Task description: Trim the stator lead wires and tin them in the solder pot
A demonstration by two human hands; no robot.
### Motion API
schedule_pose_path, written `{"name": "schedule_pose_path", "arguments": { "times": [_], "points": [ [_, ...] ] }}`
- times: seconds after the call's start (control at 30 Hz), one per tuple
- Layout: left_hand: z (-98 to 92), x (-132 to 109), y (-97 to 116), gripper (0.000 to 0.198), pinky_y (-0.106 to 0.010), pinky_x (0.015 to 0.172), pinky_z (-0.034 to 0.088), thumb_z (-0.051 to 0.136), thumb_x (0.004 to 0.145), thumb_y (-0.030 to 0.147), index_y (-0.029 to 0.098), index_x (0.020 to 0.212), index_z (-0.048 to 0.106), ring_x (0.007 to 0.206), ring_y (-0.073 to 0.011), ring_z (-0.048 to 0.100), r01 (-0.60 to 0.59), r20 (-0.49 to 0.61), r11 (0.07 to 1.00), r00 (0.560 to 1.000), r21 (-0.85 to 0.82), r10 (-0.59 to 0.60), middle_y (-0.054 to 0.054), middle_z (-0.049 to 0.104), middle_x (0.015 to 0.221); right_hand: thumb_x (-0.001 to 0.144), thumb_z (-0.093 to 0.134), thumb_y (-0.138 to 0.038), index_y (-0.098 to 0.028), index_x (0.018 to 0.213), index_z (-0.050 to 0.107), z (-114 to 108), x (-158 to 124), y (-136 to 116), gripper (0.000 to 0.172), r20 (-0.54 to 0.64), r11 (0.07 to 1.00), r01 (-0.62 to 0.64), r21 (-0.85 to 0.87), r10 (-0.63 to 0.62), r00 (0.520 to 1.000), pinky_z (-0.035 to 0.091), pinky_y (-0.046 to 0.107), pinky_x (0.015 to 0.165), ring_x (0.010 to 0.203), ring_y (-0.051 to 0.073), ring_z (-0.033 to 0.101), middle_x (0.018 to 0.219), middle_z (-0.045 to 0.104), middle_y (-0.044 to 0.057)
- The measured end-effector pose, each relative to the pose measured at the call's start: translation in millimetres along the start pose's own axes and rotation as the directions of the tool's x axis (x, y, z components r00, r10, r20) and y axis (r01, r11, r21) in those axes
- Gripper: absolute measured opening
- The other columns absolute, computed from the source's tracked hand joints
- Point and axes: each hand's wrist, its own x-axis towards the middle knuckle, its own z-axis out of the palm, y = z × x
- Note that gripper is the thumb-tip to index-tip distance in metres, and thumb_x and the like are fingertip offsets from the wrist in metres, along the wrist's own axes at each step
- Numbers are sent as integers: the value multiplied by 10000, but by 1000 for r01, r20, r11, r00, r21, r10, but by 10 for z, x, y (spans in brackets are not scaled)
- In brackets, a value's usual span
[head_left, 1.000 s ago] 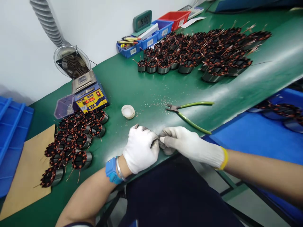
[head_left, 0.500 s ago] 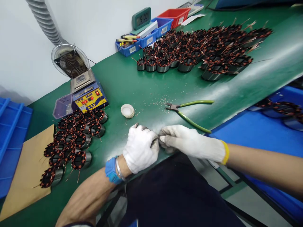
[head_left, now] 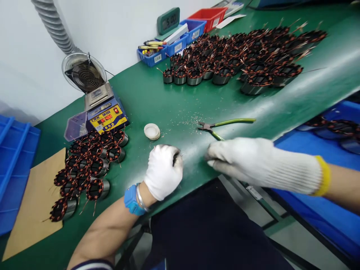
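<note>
— Right hand [head_left: 233, 159] has shifted away from the left hand [head_left: 164, 172], rightward along the near edge of the worktop [head_left: 140, 97], and now hides the end of one handle of the pliers [head_left: 208, 126]. State of each hand?

— Left: fingers curled into a fist; whether anything is clamped inside cannot be told. Right: thumb and fingertips together; contents not visible.

— Position of the coils [head_left: 97, 167]?

— One group sits toward the left edge, beside the machine [head_left: 108, 118]; a larger group [head_left: 234, 62] sits toward the far edge. Separation probably keeps two batches distinct.

— Pliers?

— Laid open, handles toward the right, probably for ready right-hand pickup.

— Arm pose?

— Left forearm angles up from lower left; right forearm enters from the right edge, nearly level.
</note>
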Motion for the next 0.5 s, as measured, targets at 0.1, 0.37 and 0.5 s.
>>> {"name": "schedule_pose_path", "arguments": {
  "times": [0.1, 0.37, 0.5],
  "points": [
    [-99, -9, -24, 453, -483, 1094, 536, 540, 859, 174, 157, 1311, 573, 1242, -301, 647, 19, 7, 991, 1000, -131, -18, -150, 694, 1314, 850, 639, -406, -250, 1078, 730, 33, 8, -238, 291, 225, 958, -154, 240, 100, 969, 388, 279, 579, 729, 205, 693, 890, 756, 33],
    [-200, -140, -100, 614, -477, 1109, 540, 505, 863, 141, 139, 1475, 451, 1291, -313, 626, -160, 202, 986, 965, -46, 166, -187, 626, 1419, 873, 645, -372, -235, 944, 740, 284, 141, -724, 181, 199, 885, -300, 356, 242, 950, 352, 289, 601, 838, 237, 720, 921, 774, 51],
    [-175, -162, 11, 537, -518, 999, 589, 536, 896, 186, 119, 1429, 512, 1167, -341, 674, -110, 184, 986, 979, 126, 86, -198, 687, 1292, 908, 561, -331, -231, 859, 733, 308, 137, -613, 205, 216, 845, -331, 420, 262, 941, 359, 279, 573, 705, 192, 677, 800, 746, 25]
  ]
}}
